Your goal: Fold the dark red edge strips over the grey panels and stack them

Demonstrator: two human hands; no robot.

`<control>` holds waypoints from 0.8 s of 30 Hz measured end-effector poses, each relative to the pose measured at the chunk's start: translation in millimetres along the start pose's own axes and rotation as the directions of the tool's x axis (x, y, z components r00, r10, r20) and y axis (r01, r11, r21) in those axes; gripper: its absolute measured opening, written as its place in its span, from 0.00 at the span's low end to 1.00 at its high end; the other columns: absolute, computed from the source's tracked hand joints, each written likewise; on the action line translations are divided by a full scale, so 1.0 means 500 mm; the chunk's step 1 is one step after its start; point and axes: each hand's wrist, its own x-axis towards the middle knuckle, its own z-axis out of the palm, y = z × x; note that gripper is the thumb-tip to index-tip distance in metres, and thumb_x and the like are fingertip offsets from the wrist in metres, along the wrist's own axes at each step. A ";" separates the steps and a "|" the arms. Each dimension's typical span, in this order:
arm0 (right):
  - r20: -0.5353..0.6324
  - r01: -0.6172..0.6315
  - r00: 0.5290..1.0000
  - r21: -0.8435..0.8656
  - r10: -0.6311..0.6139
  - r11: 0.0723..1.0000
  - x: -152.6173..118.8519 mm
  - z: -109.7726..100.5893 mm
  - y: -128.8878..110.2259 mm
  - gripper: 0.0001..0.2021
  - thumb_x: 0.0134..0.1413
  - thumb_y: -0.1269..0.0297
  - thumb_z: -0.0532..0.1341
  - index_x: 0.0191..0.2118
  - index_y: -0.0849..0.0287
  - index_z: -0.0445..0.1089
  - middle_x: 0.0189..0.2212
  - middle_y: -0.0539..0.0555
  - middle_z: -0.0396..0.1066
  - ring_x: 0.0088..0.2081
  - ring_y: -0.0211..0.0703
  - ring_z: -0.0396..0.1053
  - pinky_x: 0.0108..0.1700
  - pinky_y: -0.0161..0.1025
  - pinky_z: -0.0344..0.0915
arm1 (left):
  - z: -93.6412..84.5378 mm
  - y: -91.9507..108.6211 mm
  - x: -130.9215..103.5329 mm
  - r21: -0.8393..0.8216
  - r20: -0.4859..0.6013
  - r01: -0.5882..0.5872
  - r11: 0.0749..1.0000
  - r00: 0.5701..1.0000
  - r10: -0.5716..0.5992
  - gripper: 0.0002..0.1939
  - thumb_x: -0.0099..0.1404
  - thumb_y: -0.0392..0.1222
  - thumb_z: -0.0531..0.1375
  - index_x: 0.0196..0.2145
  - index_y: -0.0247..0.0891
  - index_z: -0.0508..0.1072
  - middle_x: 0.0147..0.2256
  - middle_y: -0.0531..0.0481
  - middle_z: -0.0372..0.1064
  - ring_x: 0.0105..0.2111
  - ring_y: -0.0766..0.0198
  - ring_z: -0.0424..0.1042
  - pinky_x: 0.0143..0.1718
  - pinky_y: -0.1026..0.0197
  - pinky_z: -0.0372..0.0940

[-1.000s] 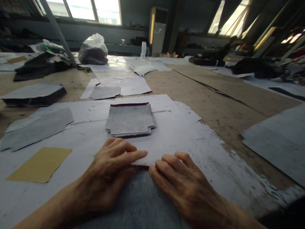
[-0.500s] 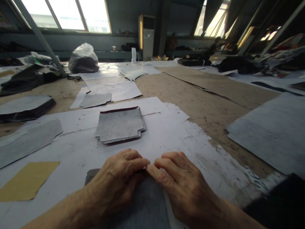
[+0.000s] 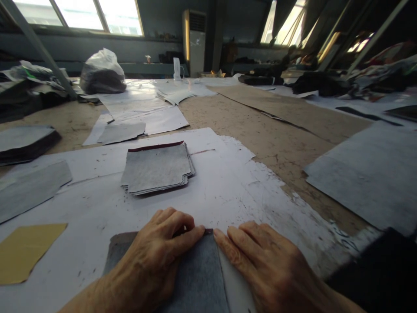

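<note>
A grey piece of backed sheet material (image 3: pixel 202 274) lies on white paper close to me, and a narrow dark red strip shows at its far right corner. My left hand (image 3: pixel 159 248) rests across the sheet, fingers curled and closed at its far edge, with the thumb by the red strip. At the same corner, my right hand (image 3: pixel 267 256) has its fingers bent and pressed together, the index tip touching the corner. Its thumb is hidden. Beyond the hands sits a stack of similar grey pieces (image 3: pixel 158 169), the top one with a dark red far edge.
White paper (image 3: pixel 224 182) covers part of the brown tabletop (image 3: pixel 224 113). A yellow piece (image 3: pixel 29 252) and a grey sheet (image 3: pixel 35 187) lie left, near a thick grey stack (image 3: pixel 26 141). A large grey sheet (image 3: pixel 368 169) lies right. A filled plastic bag (image 3: pixel 102 71) stands farther back.
My right hand has shifted right, and its fingertips have parted from the left ones. The sheet's red-edged corner now shows between the hands. The whole view has shifted slightly.
</note>
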 end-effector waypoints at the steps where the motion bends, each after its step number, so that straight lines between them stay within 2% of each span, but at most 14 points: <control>1: 0.021 -0.001 1.000 0.002 0.001 1.000 0.002 -0.002 0.000 0.18 0.56 0.76 0.45 0.46 0.72 0.67 0.37 0.61 0.70 0.36 0.48 0.64 0.35 0.45 0.64 | 0.000 0.000 0.000 -0.010 0.018 -0.002 1.000 1.000 0.002 0.21 0.60 0.24 0.45 0.46 0.37 0.66 0.35 0.46 0.63 0.33 0.63 0.61 0.32 0.60 0.62; 6: 0.137 -0.064 0.989 0.019 0.061 0.998 0.006 -0.009 0.001 0.18 0.55 0.75 0.45 0.46 0.67 0.68 0.37 0.61 0.69 0.35 0.48 0.63 0.35 0.46 0.64 | 0.003 -0.002 -0.003 0.027 0.059 -0.039 0.999 0.998 0.037 0.22 0.56 0.25 0.46 0.48 0.34 0.64 0.35 0.44 0.62 0.32 0.60 0.59 0.32 0.55 0.59; 9: 0.181 -0.104 0.979 0.040 0.095 0.994 0.006 -0.007 0.001 0.19 0.52 0.74 0.47 0.47 0.64 0.67 0.35 0.60 0.68 0.35 0.47 0.62 0.35 0.45 0.63 | 0.004 -0.003 -0.001 0.062 0.080 -0.061 0.996 0.995 0.056 0.21 0.56 0.27 0.47 0.48 0.34 0.63 0.35 0.44 0.63 0.31 0.60 0.59 0.31 0.56 0.58; 15: 0.088 -0.142 0.988 0.153 0.129 0.978 0.006 0.003 0.014 0.18 0.50 0.77 0.48 0.44 0.64 0.68 0.29 0.56 0.65 0.31 0.43 0.60 0.30 0.41 0.61 | 0.002 -0.001 0.000 0.142 0.093 -0.095 0.985 0.992 0.082 0.19 0.57 0.31 0.48 0.47 0.33 0.64 0.34 0.44 0.64 0.30 0.60 0.59 0.30 0.57 0.57; 20: 0.045 -0.276 0.960 0.335 0.277 0.901 0.008 0.000 0.024 0.15 0.53 0.79 0.51 0.45 0.62 0.67 0.31 0.54 0.66 0.34 0.38 0.64 0.34 0.35 0.64 | 0.009 -0.003 -0.003 0.184 0.092 -0.108 0.977 0.992 0.092 0.17 0.61 0.33 0.47 0.47 0.34 0.65 0.34 0.45 0.65 0.30 0.61 0.59 0.30 0.57 0.56; 24: 0.032 -0.236 0.971 0.295 0.237 0.926 0.013 0.002 0.014 0.16 0.52 0.78 0.51 0.46 0.63 0.66 0.31 0.55 0.67 0.33 0.41 0.64 0.32 0.37 0.65 | 0.017 -0.007 -0.006 0.181 0.039 -0.102 0.978 0.995 0.097 0.17 0.62 0.37 0.48 0.48 0.35 0.65 0.35 0.44 0.64 0.30 0.60 0.60 0.31 0.55 0.55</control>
